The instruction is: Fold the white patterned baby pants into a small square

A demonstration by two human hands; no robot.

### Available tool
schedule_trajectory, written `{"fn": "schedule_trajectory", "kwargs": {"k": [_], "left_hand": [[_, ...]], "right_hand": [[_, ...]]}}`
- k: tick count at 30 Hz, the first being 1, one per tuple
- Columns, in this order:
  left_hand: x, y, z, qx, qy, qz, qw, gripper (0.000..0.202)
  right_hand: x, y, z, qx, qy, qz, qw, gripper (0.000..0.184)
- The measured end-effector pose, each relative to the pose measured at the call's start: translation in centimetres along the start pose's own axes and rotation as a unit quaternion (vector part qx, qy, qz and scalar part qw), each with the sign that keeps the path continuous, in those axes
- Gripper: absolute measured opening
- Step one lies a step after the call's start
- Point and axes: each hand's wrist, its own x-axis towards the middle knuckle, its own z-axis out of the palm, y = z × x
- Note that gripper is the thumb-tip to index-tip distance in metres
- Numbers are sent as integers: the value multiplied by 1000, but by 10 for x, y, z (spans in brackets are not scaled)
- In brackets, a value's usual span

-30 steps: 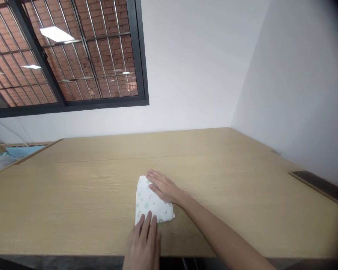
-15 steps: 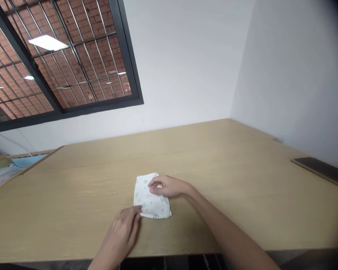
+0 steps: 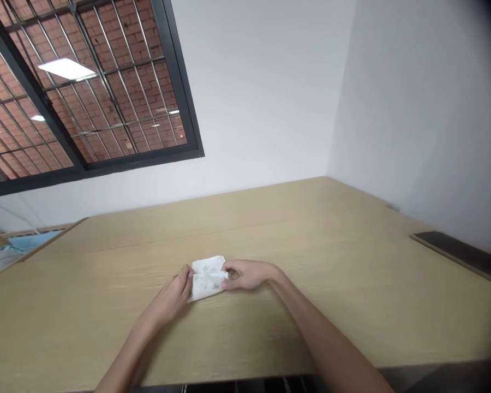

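Note:
A small white cloth (image 3: 207, 277) with a faint green print lies folded on the light wooden table (image 3: 270, 229). My left hand (image 3: 172, 297) pinches its left edge with curled fingers. My right hand (image 3: 247, 274) grips its right edge, fingers closed over the fold. Both hands hold the cloth between them, near the table's middle, a little in from the front edge.
A white wall rises behind the table, with a black-framed window (image 3: 85, 93) showing brick at the upper left. A dark flat strip (image 3: 458, 254) lies along the table's right edge. At the far left stands a wooden tray (image 3: 8, 248) with blue and white fabric.
Both hands went from lying flat on the cloth to gripping its two sides. The cloth is folded smaller and lies a little further from me.

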Motion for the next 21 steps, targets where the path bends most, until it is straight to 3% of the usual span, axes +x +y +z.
{"fn": "schedule_trajectory", "kwargs": {"k": [4,11,17,21], "left_hand": [[14,-2,-1,47,20,-2,999,32],[52,-14,25,166,139,4,976,28],[65,-29,46,205,209,29,956,32],[60,-24,48,192,251,79,945,32]], "right_hand": [[7,4,6,51,91,27,994,31],[30,25,30,-93,315,59,943,27],[50,40,41,-137,387,96,907,9],[45,28,41,-193,433,65,878,23]]}}
